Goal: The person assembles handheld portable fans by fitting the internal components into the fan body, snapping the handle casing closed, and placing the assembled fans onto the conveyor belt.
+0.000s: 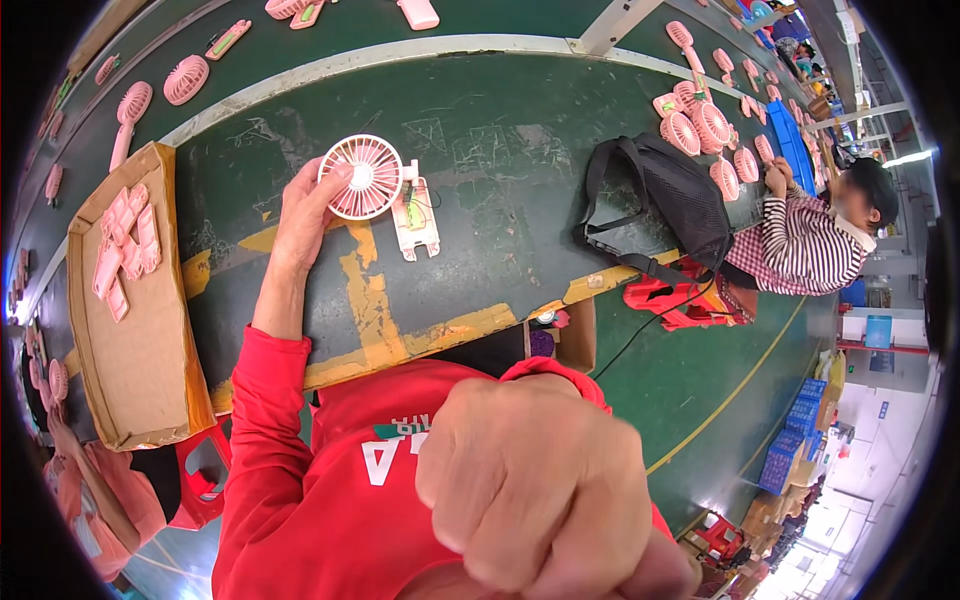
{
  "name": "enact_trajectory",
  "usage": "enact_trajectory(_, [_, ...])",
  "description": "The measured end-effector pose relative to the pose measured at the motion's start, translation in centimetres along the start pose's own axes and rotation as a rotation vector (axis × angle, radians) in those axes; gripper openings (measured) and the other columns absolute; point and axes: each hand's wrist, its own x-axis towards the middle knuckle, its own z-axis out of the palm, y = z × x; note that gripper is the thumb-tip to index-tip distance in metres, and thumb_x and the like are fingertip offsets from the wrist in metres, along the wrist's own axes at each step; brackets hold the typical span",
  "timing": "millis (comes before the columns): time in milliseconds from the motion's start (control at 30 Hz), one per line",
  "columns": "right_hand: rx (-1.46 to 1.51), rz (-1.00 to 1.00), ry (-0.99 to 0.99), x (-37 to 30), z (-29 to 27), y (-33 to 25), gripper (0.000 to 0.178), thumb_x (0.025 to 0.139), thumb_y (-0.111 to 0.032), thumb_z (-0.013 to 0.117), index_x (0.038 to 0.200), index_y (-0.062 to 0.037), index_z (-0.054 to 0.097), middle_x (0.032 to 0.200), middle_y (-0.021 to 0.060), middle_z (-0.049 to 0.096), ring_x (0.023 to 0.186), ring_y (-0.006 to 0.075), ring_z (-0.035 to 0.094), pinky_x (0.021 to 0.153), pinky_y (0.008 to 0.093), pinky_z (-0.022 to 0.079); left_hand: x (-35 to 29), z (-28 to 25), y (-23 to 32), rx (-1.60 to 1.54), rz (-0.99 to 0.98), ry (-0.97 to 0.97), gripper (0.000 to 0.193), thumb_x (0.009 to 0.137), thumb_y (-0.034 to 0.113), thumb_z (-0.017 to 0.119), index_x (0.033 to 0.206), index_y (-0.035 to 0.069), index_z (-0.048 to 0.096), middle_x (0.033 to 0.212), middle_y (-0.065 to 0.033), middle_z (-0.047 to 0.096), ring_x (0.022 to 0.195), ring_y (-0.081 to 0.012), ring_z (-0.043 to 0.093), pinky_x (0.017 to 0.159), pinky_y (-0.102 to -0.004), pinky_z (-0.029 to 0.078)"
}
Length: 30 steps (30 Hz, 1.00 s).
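Note:
My left hand [303, 215] grips the round head of a small handheld fan [366, 178] by its left rim, thumb on top of the grille. The fan has a white rim and pinkish blades. Its opened white handle [416, 222] lies to the right of the head on the dark green workbench [480, 130], with a green part and thin wires showing inside. Close to the camera, my right hand [540, 490] is curled into a fist in front of my red top. Its knuckles face up, and whatever the fingers may hold is hidden.
At left, a cardboard tray [130, 390] holds several pink handle shells [125, 240]. A black backpack [665, 200] lies on the bench at right. Beyond it are piled pink fans [710, 125], a blue tray [790, 145] and a seated person in striped sleeves [810, 240]. More fans line the far belt.

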Motion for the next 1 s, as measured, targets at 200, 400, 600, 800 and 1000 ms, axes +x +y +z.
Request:
enact_trajectory(200, [0.037, 0.058, 0.003, 0.9, -0.3, 0.9, 0.058, 0.087, -0.058, 0.049, 0.079, -0.0017, 0.059, 0.066, 0.0086, 0.056, 0.048, 0.02, 0.056, 0.04, 0.0256, 0.043, 0.4, 0.2, -0.2, -0.025, 0.005, -0.043, 0.039, 0.089, 0.021, 0.061, 0.117, -0.005, 0.05, 0.103, -0.0104, 0.062, 0.089, -0.0124, 0.062, 0.079, -0.0249, 0.051])
enact_trajectory(400, [-0.031, -0.116, 0.211, -2.1, 0.7, 1.2, 0.036, 0.097, -0.031, 0.042, 0.073, -0.0073, 0.053, 0.062, 0.0063, 0.052, 0.04, 0.0142, 0.041, 0.037, 0.0252, 0.029, 0.1, 0.0, 0.3, -0.026, 0.011, -0.023, 0.039, 0.089, 0.021, 0.062, 0.116, -0.005, 0.051, 0.102, -0.0099, 0.062, 0.087, -0.0124, 0.062, 0.077, -0.0249, 0.051])
enact_trajectory(600, [0.272, 0.655, 0.858, -7.5, -5.7, 1.8, 0.038, 0.099, -0.033, 0.036, 0.097, -0.0015, 0.058, 0.083, 0.0099, 0.061, 0.066, 0.0127, 0.057, 0.055, 0.0234, 0.045, 0.4, 0.1, -0.9, -0.045, 0.0, -0.041, 0.038, 0.088, 0.019, 0.062, 0.117, -0.003, 0.052, 0.103, -0.0096, 0.062, 0.09, -0.0142, 0.062, 0.078, -0.0266, 0.052])
enact_trajectory(800, [0.077, 0.786, 1.044, -8.7, -6.5, 2.5, 0.041, 0.099, -0.031, 0.038, 0.112, 0.0029, 0.058, 0.097, 0.0138, 0.065, 0.074, 0.0144, 0.06, 0.062, 0.0248, 0.049, 0.0, -0.3, -0.4, -0.053, -0.009, -0.053, 0.041, 0.088, 0.021, 0.063, 0.118, -0.003, 0.051, 0.105, -0.0093, 0.061, 0.094, -0.0134, 0.061, 0.082, -0.0266, 0.05])
enact_trajectory(1000, [-0.944, 0.882, 0.802, -10.9, -11.3, 4.3, 0.029, 0.095, -0.016, 0.044, 0.117, -0.0013, 0.057, 0.104, 0.0129, 0.065, 0.083, 0.0172, 0.062, 0.073, 0.0285, 0.05, -0.6, 0.7, 0.3, 0.275, 0.101, -0.12, 0.059, 0.075, 0.021, 0.076, 0.12, -0.004, 0.049, 0.108, -0.0103, 0.061, 0.098, -0.0148, 0.058, 0.087, -0.0276, 0.047])
